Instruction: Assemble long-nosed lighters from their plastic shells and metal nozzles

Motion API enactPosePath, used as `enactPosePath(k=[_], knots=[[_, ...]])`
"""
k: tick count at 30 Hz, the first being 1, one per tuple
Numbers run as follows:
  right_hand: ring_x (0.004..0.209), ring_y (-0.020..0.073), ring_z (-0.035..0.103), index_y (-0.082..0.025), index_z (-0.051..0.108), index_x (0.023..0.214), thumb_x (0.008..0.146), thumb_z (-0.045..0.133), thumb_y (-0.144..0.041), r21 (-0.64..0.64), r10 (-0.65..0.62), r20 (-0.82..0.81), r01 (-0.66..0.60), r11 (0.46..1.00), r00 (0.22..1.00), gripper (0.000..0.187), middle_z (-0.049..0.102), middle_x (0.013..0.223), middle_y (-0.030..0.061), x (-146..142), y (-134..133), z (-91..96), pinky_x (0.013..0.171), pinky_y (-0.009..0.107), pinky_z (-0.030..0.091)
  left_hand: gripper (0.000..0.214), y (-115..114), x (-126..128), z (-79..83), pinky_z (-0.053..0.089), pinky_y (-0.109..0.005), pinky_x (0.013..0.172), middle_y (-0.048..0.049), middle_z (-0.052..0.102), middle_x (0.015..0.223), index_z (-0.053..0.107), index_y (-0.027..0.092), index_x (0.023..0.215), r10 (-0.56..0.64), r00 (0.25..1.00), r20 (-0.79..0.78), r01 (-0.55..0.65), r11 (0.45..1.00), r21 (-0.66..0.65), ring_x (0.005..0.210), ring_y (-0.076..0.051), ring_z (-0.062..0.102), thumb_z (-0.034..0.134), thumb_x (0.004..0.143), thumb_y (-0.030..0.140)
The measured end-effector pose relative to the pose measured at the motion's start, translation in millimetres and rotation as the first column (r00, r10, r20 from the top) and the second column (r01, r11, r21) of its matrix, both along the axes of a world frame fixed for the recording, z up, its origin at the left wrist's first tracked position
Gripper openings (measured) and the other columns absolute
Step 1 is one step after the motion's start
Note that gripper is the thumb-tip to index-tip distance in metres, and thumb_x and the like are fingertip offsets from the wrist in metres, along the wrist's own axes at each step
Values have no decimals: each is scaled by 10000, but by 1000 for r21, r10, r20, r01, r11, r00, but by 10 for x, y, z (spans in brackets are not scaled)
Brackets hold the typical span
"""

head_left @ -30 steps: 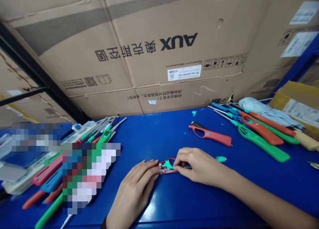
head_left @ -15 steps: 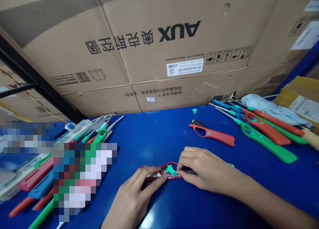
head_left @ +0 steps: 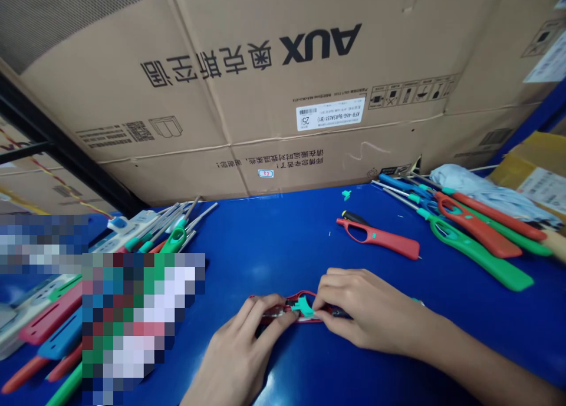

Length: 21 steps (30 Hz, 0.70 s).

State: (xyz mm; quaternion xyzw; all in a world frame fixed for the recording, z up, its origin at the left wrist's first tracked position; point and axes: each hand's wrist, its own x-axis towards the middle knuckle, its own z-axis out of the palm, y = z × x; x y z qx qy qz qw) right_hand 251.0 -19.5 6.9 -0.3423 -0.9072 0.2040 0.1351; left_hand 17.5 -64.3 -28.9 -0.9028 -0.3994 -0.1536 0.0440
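On the blue table, an opened red lighter casing lies between my hands, with small parts inside it. My left hand grips its left end, thumb and fingers on either side. A teal trigger piece sits at the middle of the casing, tilted. Thumb and index finger of my right hand pinch the right edge of this trigger. A dark, slim part shows under the right fingers; its kind is hard to make out. Beyond my right hand lies another red casing half.
A black-and-yellow tool handle lies behind the red half. A loose teal piece is near the cardboard box at the back. Long lighters are piled at right. More lighters and power strips crowd the left, partly blurred.
The teal trigger has turned slightly and shows more of itself, with my right hand still at it. My left hand keeps hold of the casing. The view has shifted a little.
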Motion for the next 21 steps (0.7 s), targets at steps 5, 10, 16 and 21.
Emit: enactPosePath(k=[5,10,16,21], knots=[[748,141,569,-186,687,839,859,558,-155,24,-1,-5,1,1000,1000,134,658,770,9,4,-4,-26,658,249,398,614,-10,-33,-44,562,-246,504,-86,579,1110,535,300,1241,14,999,-50,-13,1000,26,922,-225,584,355,752,-25],[736,141,561,-172,680,824,880,544,-168,50,3,-15,-2,999,1000,147,651,757,20,-33,-13,-53,650,244,399,606,-16,-58,-58,578,-266,531,-84,581,1107,527,296,1254,-3,999,-40,4,1000,12,940,-229,571,368,766,-26],[732,144,554,-169,659,836,865,546,-144,104,9,-18,-7,995,1000,119,648,770,17,-55,-36,-68,656,251,402,534,-13,-48,-43,570,-255,535,-79,597,1094,564,273,1202,-7,1000,-13,7,999,35,919,-225,564,373,791,-10],[716,145,552,-167,638,777,853,552,-126,141,6,49,-13,990,999,122,635,743,8,-15,-27,-40,637,260,397,506,-7,-35,-14,553,-232,521,-75,603,1097,572,260,1188,-7,1000,4,7,1000,28,896,-209,565,356,813,-2]])
